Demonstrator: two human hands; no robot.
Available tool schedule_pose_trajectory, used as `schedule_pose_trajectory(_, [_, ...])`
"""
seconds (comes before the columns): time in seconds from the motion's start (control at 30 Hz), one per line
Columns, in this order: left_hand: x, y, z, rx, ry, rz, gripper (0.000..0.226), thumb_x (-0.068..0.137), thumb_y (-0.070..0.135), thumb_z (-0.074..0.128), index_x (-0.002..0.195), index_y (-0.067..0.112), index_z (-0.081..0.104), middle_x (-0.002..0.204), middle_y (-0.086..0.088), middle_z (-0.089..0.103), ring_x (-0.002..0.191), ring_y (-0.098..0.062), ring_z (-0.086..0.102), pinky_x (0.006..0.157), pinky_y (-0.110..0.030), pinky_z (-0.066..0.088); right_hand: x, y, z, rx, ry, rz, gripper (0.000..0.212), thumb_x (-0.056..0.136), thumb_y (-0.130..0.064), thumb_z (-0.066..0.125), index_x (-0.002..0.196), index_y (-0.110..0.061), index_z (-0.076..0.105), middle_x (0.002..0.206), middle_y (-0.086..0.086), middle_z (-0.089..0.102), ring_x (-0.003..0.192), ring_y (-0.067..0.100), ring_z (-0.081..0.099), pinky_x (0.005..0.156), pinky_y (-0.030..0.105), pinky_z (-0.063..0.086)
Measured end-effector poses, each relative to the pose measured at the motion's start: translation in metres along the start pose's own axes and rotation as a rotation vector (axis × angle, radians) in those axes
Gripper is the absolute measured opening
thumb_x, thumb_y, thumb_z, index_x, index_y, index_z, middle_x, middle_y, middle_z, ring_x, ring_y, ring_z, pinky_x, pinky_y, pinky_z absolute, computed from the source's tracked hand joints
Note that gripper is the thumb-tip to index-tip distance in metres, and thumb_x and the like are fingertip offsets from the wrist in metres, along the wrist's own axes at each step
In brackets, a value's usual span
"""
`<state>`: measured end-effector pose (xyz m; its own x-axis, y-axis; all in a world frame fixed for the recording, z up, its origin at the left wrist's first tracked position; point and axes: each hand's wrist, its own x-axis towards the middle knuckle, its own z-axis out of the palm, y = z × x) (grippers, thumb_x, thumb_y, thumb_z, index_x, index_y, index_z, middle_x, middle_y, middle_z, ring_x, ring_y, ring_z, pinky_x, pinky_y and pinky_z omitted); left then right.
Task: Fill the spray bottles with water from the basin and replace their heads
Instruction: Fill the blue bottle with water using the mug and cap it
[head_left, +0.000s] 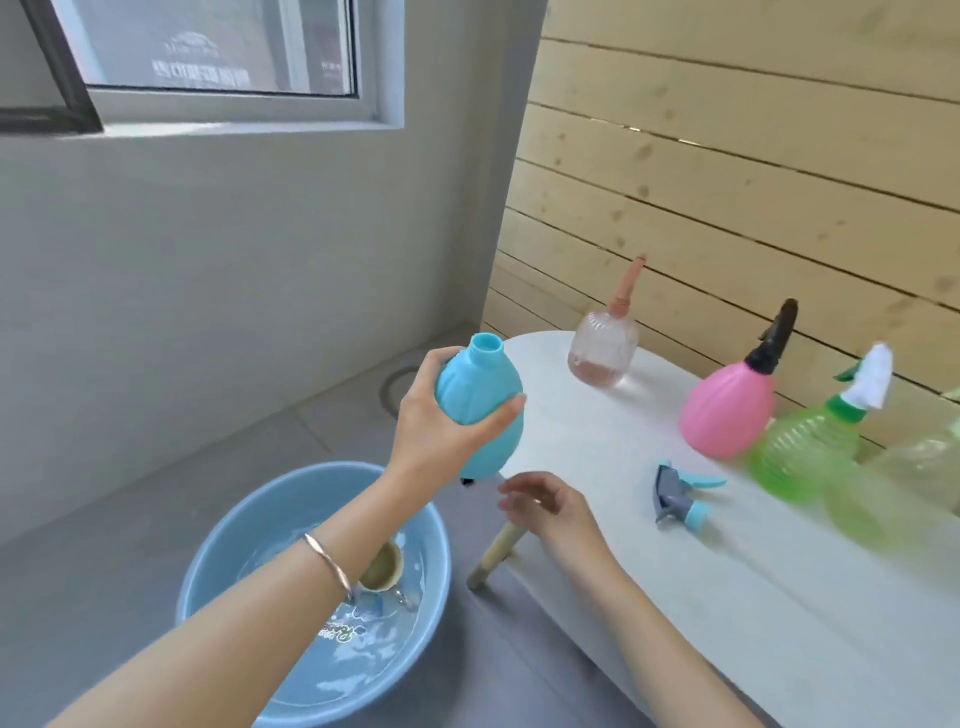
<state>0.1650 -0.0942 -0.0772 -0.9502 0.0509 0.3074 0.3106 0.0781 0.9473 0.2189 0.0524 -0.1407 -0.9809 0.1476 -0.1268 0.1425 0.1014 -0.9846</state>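
Blue headless bottle (478, 400), gripped upright by the left hand (431, 431), hangs just off the bench (597, 441) edge; the right hand (545, 506), fingers loosely apart, hovers at that edge.

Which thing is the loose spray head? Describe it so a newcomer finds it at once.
Start at the white table along the wooden wall. In front of the pink bottle and green bottle, the spray head lies on its side. It alone is grey and blue, with no bottle attached.
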Motion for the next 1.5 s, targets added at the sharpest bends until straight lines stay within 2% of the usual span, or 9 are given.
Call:
schedule_pose_trajectory(0.27, [0.007,-0.070,-0.057,0.071,0.062,-0.095,0.058,0.057,0.050,0.081,0.106,0.040,0.053,0.096,0.019,0.062,0.088,-0.002,0.061,0.071,-0.018,0.053,0.062,0.111,0.077,-0.092,-0.130,0.289,0.013,0.086,-0.005,0.066,0.094,-0.012,0.060,0.096,0.007,0.063,0.078,0.011,0.058,0.071,0.017,0.047])
schedule_pose_trajectory(0.37, [0.003,-0.103,-0.077,0.089,0.082,-0.142,0.061,0.053,0.055,0.078,0.106,0.039,0.053,0.095,0.021,0.062,0.088,-0.002,0.061,0.073,-0.018,0.053,0.074,0.149,0.103,-0.206,-0.174,0.367,0.043,0.081,-0.015,0.073,0.118,-0.012,0.051,0.115,0.002,0.053,0.096,0.012,0.054,0.074,0.014,0.043])
schedule_pose_trajectory(0.43, [-0.001,-0.129,-0.090,0.091,0.094,-0.185,0.061,0.052,0.054,0.078,0.106,0.038,0.053,0.095,0.022,0.062,0.088,-0.001,0.062,0.072,-0.018,0.052,0.081,0.180,0.120,-0.351,-0.250,0.382,0.072,0.078,-0.026,0.076,0.136,-0.015,0.036,0.133,-0.001,0.041,0.117,0.015,0.046,0.091,0.021,0.042])
schedule_pose_trajectory(0.53, [-0.008,-0.161,-0.104,0.113,0.117,-0.240,0.060,0.052,0.053,0.079,0.104,0.041,0.054,0.096,0.021,0.063,0.089,-0.003,0.063,0.074,-0.023,0.053,0.091,0.215,0.138,-0.551,-0.326,0.332,0.104,0.075,-0.036,0.076,0.150,-0.014,0.008,0.154,0.000,0.012,0.144,0.016,0.015,0.114,0.028,0.020])
schedule_pose_trajectory(0.73, [-0.022,-0.211,-0.131,0.142,0.147,-0.322,0.058,0.049,0.054,0.078,0.100,0.045,0.054,0.097,0.024,0.063,0.089,0.002,0.062,0.072,-0.013,0.050,0.122,0.258,0.172,-0.657,-0.291,0.272,0.121,0.070,-0.042,0.079,0.150,-0.016,-0.008,0.159,0.001,-0.008,0.147,0.017,-0.005,0.119,0.033,0.006])
schedule_pose_trajectory(1.0, [-0.027,-0.234,-0.157,0.149,0.236,-0.356,0.058,0.048,0.056,0.076,0.100,0.047,0.053,0.096,0.025,0.063,0.088,0.003,0.062,0.069,-0.009,0.047,0.138,0.277,0.189,-0.850,-0.359,0.008,0.111,0.068,-0.040,0.079,0.150,-0.026,0.005,0.156,-0.011,0.010,0.143,0.011,0.020,0.108,0.034,0.030])
schedule_pose_trajectory(1.1, [-0.026,-0.234,-0.166,0.144,0.267,-0.343,0.059,0.049,0.056,0.077,0.102,0.046,0.053,0.098,0.022,0.064,0.089,0.001,0.062,0.069,-0.012,0.049,0.143,0.276,0.200,-0.852,-0.346,-0.011,0.098,0.074,-0.031,0.075,0.148,-0.026,0.012,0.155,-0.010,0.016,0.130,0.016,0.043,0.095,0.032,0.040])
schedule_pose_trajectory(1.37, [-0.024,-0.226,-0.183,0.139,0.307,-0.317,0.061,0.050,0.055,0.078,0.104,0.043,0.053,0.098,0.019,0.065,0.091,-0.003,0.064,0.073,-0.019,0.052,0.161,0.242,0.202,-0.441,-0.337,0.227,0.086,0.065,-0.040,0.082,0.135,-0.028,0.034,0.129,-0.008,0.052,0.110,0.012,0.055,0.092,0.026,0.045])
schedule_pose_trajectory(1.5, [-0.027,-0.215,-0.187,0.137,0.313,-0.307,0.062,0.049,0.055,0.078,0.104,0.043,0.053,0.099,0.020,0.065,0.090,0.000,0.063,0.073,-0.014,0.051,0.160,0.199,0.183,-0.166,-0.476,0.480,0.048,0.077,-0.050,0.071,0.116,-0.024,0.057,0.107,-0.001,0.063,0.078,0.013,0.055,0.070,0.022,0.046])
